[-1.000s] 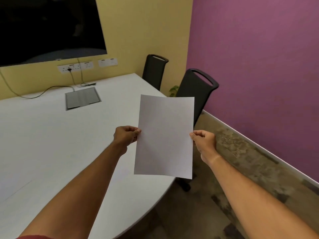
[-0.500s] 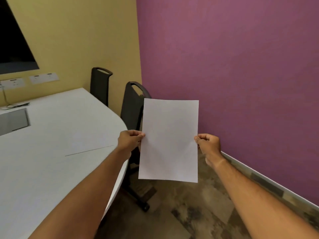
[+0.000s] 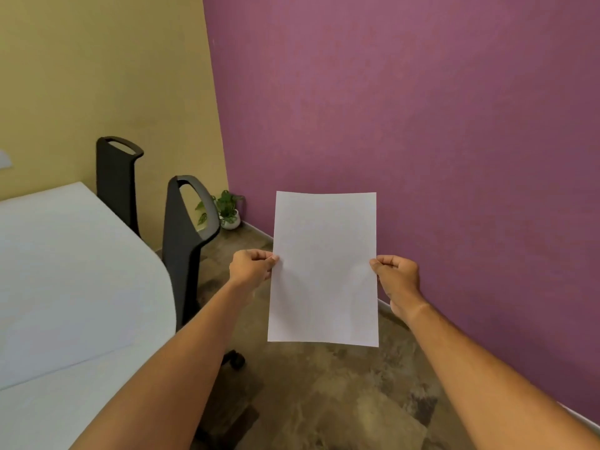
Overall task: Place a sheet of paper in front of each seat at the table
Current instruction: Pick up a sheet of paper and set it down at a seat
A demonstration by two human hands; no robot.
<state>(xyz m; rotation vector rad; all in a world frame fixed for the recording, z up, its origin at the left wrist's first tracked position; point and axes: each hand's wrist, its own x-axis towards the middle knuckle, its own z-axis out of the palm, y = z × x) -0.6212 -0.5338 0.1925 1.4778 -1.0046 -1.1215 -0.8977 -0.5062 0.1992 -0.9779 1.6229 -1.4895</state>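
- Two earlier views had the white surface (image 3: 74,287) filling the left and middle of the scene; now only its rounded end shows at far left, so the view has swung right and the sheet hangs over the floor instead of over the top
- Judged from that, the person is walking round the end of the surface toward the seats on this side, and this sheet is not yet laid down
- On the surface, smooth and matte white with a curved edge, a thin straight line crosses near the bottom left; whether it is the edge of a sheet already set down I cannot tell
- Beside that edge stand two black chairs (image 3: 185,248) with slim moulded backs and open loop handles on top, the nearer one on castors
- Behind them a small potted plant (image 3: 229,209) sits in the corner on the mottled brown floor
- At centre the left hand (image 3: 251,269) pinches the sheet's left edge
- The sheet of paper (image 3: 324,271) is plain white, flat and thin, held upright in the air
- The right hand (image 3: 394,276) pinches the right edge, before a textured purple wall
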